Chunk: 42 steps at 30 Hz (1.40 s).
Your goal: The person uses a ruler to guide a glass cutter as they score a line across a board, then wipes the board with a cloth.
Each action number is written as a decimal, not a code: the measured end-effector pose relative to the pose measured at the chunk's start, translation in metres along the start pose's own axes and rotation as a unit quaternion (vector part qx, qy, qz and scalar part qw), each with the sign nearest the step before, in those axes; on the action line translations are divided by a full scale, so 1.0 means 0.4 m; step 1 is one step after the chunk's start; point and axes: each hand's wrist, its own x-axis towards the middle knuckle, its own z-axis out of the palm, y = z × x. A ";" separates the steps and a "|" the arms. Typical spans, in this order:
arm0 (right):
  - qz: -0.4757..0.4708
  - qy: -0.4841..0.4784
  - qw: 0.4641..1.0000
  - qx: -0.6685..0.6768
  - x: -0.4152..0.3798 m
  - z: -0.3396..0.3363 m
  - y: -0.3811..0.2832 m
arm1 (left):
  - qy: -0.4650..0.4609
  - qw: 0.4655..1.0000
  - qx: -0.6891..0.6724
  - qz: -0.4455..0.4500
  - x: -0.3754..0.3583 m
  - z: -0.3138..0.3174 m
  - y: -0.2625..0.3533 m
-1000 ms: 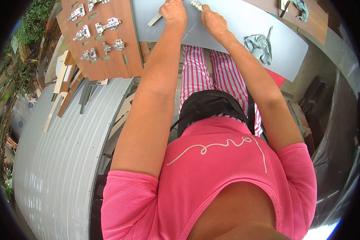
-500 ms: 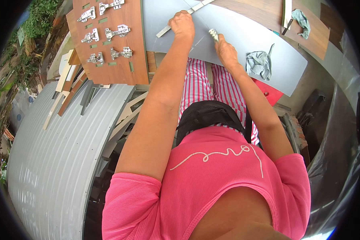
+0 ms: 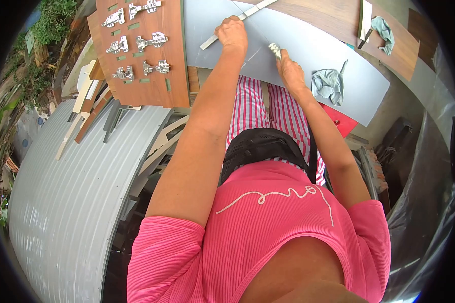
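Observation:
My left hand is closed over a narrow pale metal strip and presses it against a grey sheet. The strip lies slantwise on the sheet. My right hand is wrapped round a short tool with a whitish, dark-patterned end. The fingers hide most of that tool, so its kind is not clear. Thin lines run across the sheet near both hands. A crumpled grey-green cloth lies on the sheet to the right of my right hand.
A brown board with several metal hinges stands at the left. Wood offcuts rest on a corrugated metal sheet. A second cloth lies at the upper right. Something red shows below the grey sheet.
My right hand and its tool have moved slightly down and to the right, towards my body. My left hand stays on the metal strip. The view has shifted a little.

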 end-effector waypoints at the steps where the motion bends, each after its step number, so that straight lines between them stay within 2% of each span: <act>1: -0.012 0.004 1.000 0.001 0.025 -0.011 -0.019 | 0.014 1.000 -0.007 -0.001 0.000 0.006 0.000; 5: -0.073 0.017 0.997 -0.018 0.161 -0.034 -0.107 | 0.034 0.999 -0.012 0.005 0.002 -0.007 0.001; 11: -0.024 -0.014 0.999 -0.035 0.011 -0.019 0.026 | 0.022 1.000 0.005 -0.009 0.009 0.004 0.005; 15: -0.031 -0.009 0.999 -0.030 0.077 -0.044 -0.031 | 0.036 0.999 -0.010 -0.003 0.009 0.001 0.004; 17: -0.082 0.020 0.996 -0.036 0.142 -0.038 -0.086 | 0.033 0.999 -0.021 -0.004 0.000 -0.010 0.003; 21: -0.072 0.006 0.997 -0.019 0.099 -0.037 -0.052 | 0.051 0.999 -0.012 -0.002 -0.001 -0.004 0.004; 23: -0.037 -0.007 0.999 -0.022 0.043 -0.018 0.015 | 0.023 1.000 -0.019 -0.010 0.005 -0.005 0.004; 26: -0.025 -0.018 0.998 -0.048 0.031 -0.032 0.012 | 0.033 0.999 -0.005 -0.005 0.013 0.023 0.002; 30: -0.065 0.010 0.998 -0.022 0.147 -0.038 -0.098 | 0.075 0.995 0.065 -0.008 0.021 0.059 0.008; 36: -0.038 -0.005 0.999 -0.034 0.020 -0.028 0.013 | 0.028 0.999 0.006 -0.015 -0.001 0.014 0.009; 40: -0.045 0.004 0.998 -0.038 0.104 -0.037 -0.054 | 0.035 0.999 0.013 -0.015 0.010 0.018 0.005; 42: -0.082 0.029 0.996 -0.023 0.162 -0.025 -0.107 | 0.042 0.999 0.014 -0.007 0.010 0.020 0.003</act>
